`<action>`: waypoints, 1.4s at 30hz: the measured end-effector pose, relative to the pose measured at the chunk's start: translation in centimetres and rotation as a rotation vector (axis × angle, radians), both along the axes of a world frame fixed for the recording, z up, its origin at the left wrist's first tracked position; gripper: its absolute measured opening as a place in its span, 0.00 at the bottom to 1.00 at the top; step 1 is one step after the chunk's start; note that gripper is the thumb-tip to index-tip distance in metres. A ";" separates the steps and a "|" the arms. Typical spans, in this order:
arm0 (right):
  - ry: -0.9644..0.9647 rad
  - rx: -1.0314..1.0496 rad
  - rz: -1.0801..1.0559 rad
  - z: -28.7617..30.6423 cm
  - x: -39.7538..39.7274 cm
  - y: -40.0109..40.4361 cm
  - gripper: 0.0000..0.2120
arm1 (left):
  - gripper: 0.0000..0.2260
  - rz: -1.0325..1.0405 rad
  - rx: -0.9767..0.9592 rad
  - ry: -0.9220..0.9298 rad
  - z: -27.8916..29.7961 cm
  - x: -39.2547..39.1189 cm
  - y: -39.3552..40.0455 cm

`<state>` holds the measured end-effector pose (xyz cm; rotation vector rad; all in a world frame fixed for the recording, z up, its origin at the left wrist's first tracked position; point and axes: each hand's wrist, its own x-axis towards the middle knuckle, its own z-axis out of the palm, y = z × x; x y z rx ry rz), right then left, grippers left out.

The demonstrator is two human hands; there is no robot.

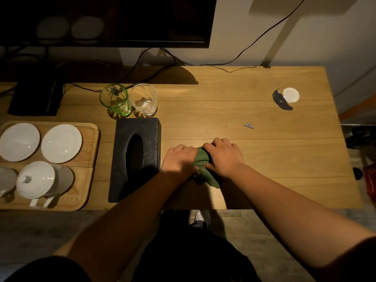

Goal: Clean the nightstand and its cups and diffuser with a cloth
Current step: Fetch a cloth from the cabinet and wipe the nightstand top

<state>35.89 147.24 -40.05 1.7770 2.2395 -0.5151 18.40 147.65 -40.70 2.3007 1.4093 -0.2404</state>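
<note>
A green cloth (pixel 202 165) lies bunched on the wooden nightstand top (pixel 254 151), near its front edge. My left hand (pixel 179 159) and my right hand (pixel 223 157) both grip it, knuckles up, one on each side, with a tail of cloth sticking out towards me. At the back left stand a green glass cup (pixel 116 101) and a clear glass cup (pixel 144 100), side by side and upright. A small white round object (pixel 291 95) with a dark piece beside it sits at the far right.
A black tissue box (pixel 135 157) stands just left of my hands. A wooden tray (pixel 89 159) at the left holds two white saucers and white lidded cups. A dark screen and cables run along the back. A small triangular object (pixel 248 125) lies on the top.
</note>
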 end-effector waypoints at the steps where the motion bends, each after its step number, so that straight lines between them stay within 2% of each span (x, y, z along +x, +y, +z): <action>1: 0.029 -0.001 -0.002 0.0 0.1 -0.1 0.24 | 0.21 0.008 0.002 -0.004 0.2 0.2 -0.2; 4: 0.191 -0.069 0.000 0.2 0.7 -0.7 0.17 | 0.17 0.039 -0.119 -0.057 1.2 0.5 -0.5; 7: 0.422 -0.213 -0.106 0.5 1.9 -1.5 0.13 | 0.15 0.113 -0.298 -0.314 1.7 0.0 -0.9; 13: 0.895 -0.333 -0.479 3.3 4.4 -3.5 0.18 | 0.27 0.428 -0.481 -0.738 4.8 0.3 -2.3; 17: 1.192 -0.282 -0.698 5.3 5.1 -4.9 0.16 | 0.28 0.483 -0.528 -0.913 7.1 1.6 -2.2; 27: 1.483 -0.029 -0.964 9.3 4.4 -8.5 0.17 | 0.20 0.435 -0.490 -1.010 11.5 3.9 -1.4; 30: 1.558 0.053 -1.080 10.7 3.5 -9.2 0.16 | 0.22 0.351 -0.551 -1.026 12.2 4.3 -1.2; 33: 1.552 0.189 -1.220 11.4 2.6 -10.7 0.14 | 0.23 0.186 -0.609 -0.991 12.9 4.7 -0.7; 38: 1.690 0.363 -1.486 11.8 1.3 -14.9 0.17 | 0.12 0.036 -0.739 -0.951 13.4 5.9 -2.2; 42: 1.710 0.509 -1.625 12.1 0.2 -20.1 0.19 | 0.11 -0.073 -0.854 -0.876 13.3 7.4 -5.3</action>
